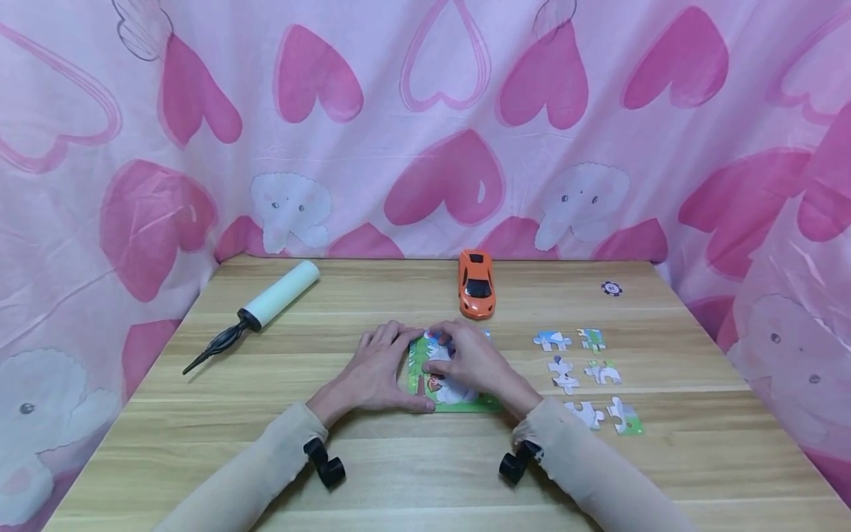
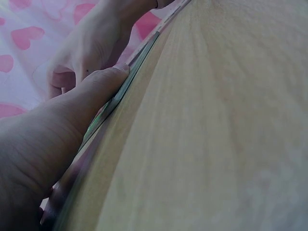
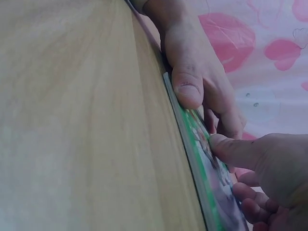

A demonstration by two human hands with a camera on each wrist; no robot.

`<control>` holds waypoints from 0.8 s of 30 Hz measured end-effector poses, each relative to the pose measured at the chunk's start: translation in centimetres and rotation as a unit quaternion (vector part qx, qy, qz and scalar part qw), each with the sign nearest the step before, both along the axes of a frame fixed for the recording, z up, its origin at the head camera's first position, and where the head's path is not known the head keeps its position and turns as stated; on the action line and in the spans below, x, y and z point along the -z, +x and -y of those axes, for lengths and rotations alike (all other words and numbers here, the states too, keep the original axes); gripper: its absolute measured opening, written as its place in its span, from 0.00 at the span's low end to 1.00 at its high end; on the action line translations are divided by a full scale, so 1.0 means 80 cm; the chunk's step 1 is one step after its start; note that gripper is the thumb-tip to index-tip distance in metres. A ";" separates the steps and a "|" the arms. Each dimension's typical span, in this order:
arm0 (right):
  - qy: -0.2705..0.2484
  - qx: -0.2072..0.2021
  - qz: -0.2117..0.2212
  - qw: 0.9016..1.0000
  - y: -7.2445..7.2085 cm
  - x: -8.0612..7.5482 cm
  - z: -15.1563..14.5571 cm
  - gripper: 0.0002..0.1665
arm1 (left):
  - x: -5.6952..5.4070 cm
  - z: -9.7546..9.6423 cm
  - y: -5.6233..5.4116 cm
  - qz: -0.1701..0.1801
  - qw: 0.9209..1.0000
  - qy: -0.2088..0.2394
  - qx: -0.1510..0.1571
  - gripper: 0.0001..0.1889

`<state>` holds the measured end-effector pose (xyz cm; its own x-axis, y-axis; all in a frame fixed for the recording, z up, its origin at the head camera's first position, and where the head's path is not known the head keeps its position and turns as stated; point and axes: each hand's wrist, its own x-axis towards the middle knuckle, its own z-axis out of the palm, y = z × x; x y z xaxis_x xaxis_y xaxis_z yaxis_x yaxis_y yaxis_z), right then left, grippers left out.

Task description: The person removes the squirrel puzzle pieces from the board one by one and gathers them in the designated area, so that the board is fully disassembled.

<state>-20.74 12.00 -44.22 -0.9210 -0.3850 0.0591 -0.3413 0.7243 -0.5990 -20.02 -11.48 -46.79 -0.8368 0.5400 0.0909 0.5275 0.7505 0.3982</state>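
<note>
A jigsaw puzzle board (image 1: 459,397) with a green border and a cartoon picture lies flat on the table, partly covered by both hands. My left hand (image 1: 382,369) is spread at its left side, with the thumb on the bottom edge and the other fingers near the upper left corner. Over the upper middle of the board is my right hand (image 1: 475,360); its thumb (image 3: 236,150) touches the picture and its other fingers are bent. I see no loose piece between its thumb and forefinger. Several loose puzzle pieces (image 1: 565,375) lie right of the board.
An orange toy car (image 1: 476,284) stands behind the board. At the left lies a pale hand pump (image 1: 279,295) with a black nozzle. A small black-and-white disc (image 1: 611,289) is at the back right. A pink heart-patterned curtain (image 1: 445,177) hangs behind the table (image 1: 425,473).
</note>
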 end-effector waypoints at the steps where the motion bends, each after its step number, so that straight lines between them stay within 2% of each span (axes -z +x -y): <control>1: 0.005 0.000 -0.008 1.000 0.000 -0.001 0.000 0.36 | 0.000 0.000 0.000 -0.001 1.000 0.000 0.001 0.70; 4: 0.016 -0.005 -0.031 0.999 0.000 -0.003 0.000 0.34 | -0.001 -0.001 -0.001 -0.008 1.000 0.003 0.004 0.69; 7: 0.015 -0.006 -0.035 0.999 0.000 -0.004 0.000 0.33 | -0.002 -0.003 -0.001 -0.011 1.000 0.005 0.006 0.69; 16: -0.019 0.006 0.018 1.000 0.000 -0.001 0.002 0.34 | -0.003 -0.002 0.000 0.000 1.000 -0.001 0.000 0.70; 24: -0.034 0.008 0.032 0.999 -0.002 0.001 0.001 0.34 | 0.000 -0.001 0.001 0.001 1.000 0.011 0.000 0.70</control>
